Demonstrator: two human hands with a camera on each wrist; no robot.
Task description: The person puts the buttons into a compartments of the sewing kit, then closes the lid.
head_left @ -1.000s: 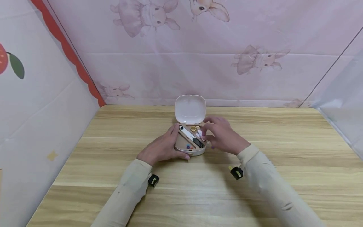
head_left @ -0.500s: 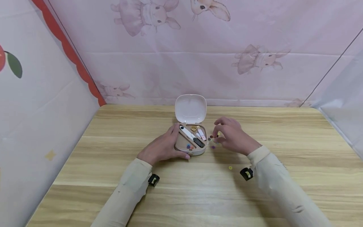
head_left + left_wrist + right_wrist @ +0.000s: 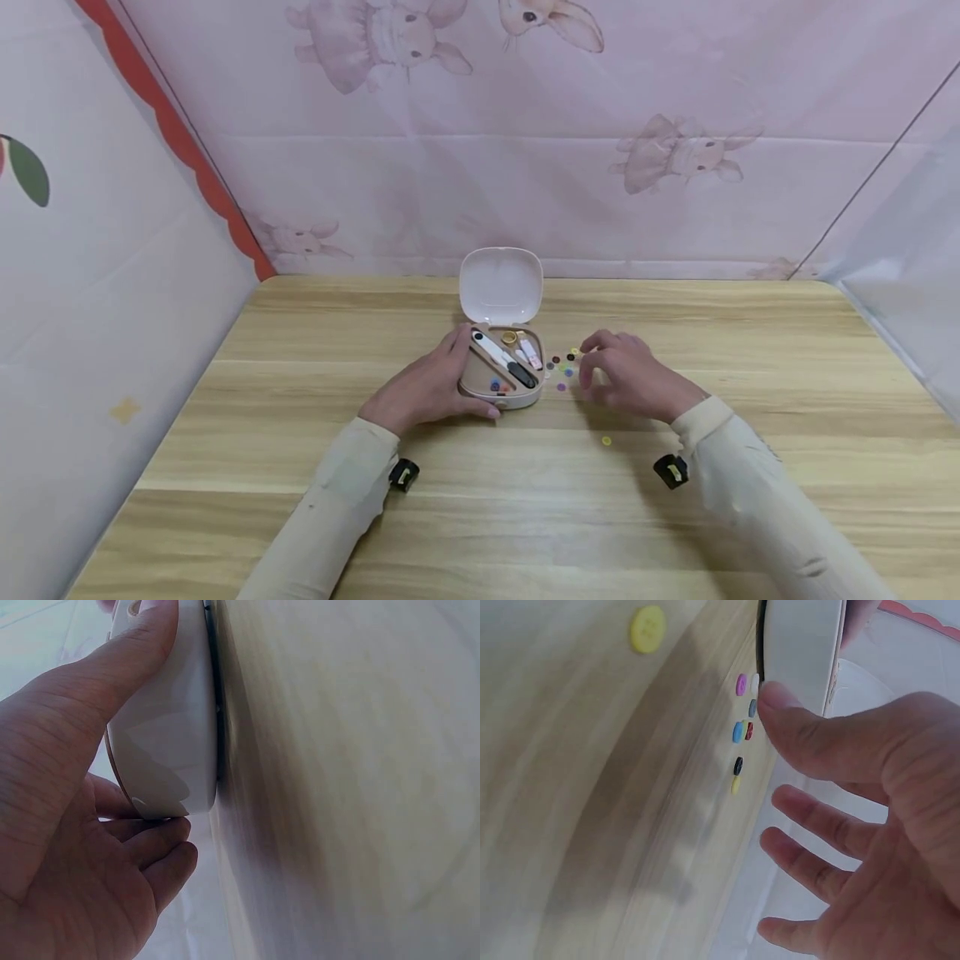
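Note:
A small white case (image 3: 522, 400) stands on the table, its lid (image 3: 501, 287) raised at the back. My left hand (image 3: 427, 385) holds it from the left, thumb at the front and fingers along the side. In its tan compartments lie a long white-and-black tool (image 3: 504, 359), a gold ring-shaped piece (image 3: 509, 337), a white-and-pink item (image 3: 529, 350) and a few coloured buttons (image 3: 496, 386). To the right of the case, my right hand (image 3: 637, 379) hovers with loosely bent fingers and nothing in them. Several loose buttons (image 3: 738, 732) lie between that hand and the case.
A single yellow button (image 3: 607, 441) lies apart from the others, nearer the front of the wooden table (image 3: 480, 517). Behind the table hangs a pink curtain (image 3: 525, 192) printed with rabbits. Each wrist carries a small black camera, the right one (image 3: 671, 472) below the sleeve cuff.
My right hand has drawn back rightward from over the case, uncovering the white-and-pink item and the loose buttons. My left hand stays on the case.

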